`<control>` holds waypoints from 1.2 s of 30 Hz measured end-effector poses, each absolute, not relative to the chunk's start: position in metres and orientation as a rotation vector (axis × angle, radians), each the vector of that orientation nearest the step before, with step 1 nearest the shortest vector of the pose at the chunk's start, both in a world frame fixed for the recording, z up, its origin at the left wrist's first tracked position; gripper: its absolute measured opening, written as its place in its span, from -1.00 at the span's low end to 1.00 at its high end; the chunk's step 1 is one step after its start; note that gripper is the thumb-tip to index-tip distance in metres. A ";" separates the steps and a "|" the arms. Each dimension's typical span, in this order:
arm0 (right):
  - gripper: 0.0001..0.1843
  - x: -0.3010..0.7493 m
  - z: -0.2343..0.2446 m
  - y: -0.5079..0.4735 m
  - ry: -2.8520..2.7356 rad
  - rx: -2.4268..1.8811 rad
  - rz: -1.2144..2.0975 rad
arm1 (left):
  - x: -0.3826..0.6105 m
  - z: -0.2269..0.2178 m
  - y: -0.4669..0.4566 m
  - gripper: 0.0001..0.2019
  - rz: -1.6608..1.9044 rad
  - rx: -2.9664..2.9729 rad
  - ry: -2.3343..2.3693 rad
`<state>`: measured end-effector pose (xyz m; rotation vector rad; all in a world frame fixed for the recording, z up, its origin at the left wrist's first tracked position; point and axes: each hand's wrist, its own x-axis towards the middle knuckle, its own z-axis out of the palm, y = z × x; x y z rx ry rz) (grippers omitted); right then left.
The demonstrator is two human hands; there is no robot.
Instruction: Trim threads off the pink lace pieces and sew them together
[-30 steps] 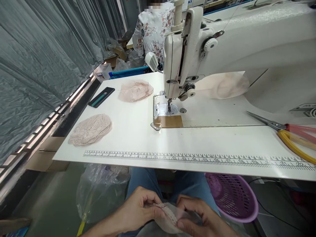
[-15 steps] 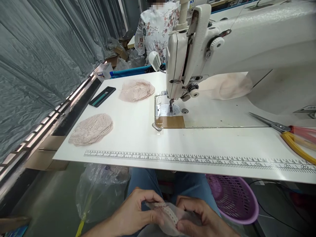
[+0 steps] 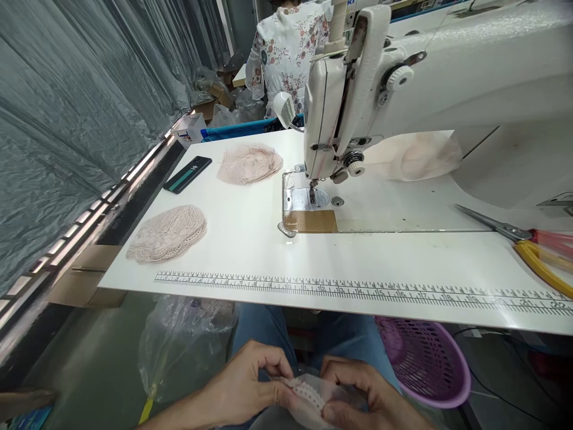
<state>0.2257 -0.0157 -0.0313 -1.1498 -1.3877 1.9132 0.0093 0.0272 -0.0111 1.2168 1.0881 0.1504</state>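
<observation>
Above my lap, in front of the table edge, a piece of sheer fabric with a lace trim [image 3: 308, 392] is stretched between my two hands. My left hand [image 3: 255, 382] pinches one end of the trim between thumb and forefinger. On the other end, my right hand [image 3: 358, 394] grips the fabric with thumb and bent fingers. Part of the fabric hangs below and leaves the picture. Beyond the hands stands a white sewing machine [image 3: 326, 113], its presser foot over the metal needle plate [image 3: 308, 199].
Lace pieces [image 3: 168, 234], a pile of sheer pieces [image 3: 250, 164] and a phone [image 3: 187, 174] lie on the white table [image 3: 237, 239]. Scissors [image 3: 514, 230] lie right, more sheer fabric [image 3: 416, 156] behind the needle. A purple basket [image 3: 430, 364] stands below; a person [image 3: 286, 54] is beyond.
My left fingers have closed further over the end of the lace trim, so less of it shows. The view has shifted very slightly; the things on the table lie as before.
</observation>
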 end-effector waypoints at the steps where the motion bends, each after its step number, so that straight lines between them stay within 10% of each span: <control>1: -0.67 0.226 -0.032 -0.016 -1.399 -1.139 1.914 | 0.010 -0.011 0.027 -0.75 0.162 1.171 1.051; 36: -0.72 0.221 -0.030 -0.014 -1.387 -1.250 1.921 | 0.018 -0.007 0.022 -0.62 0.253 0.901 1.101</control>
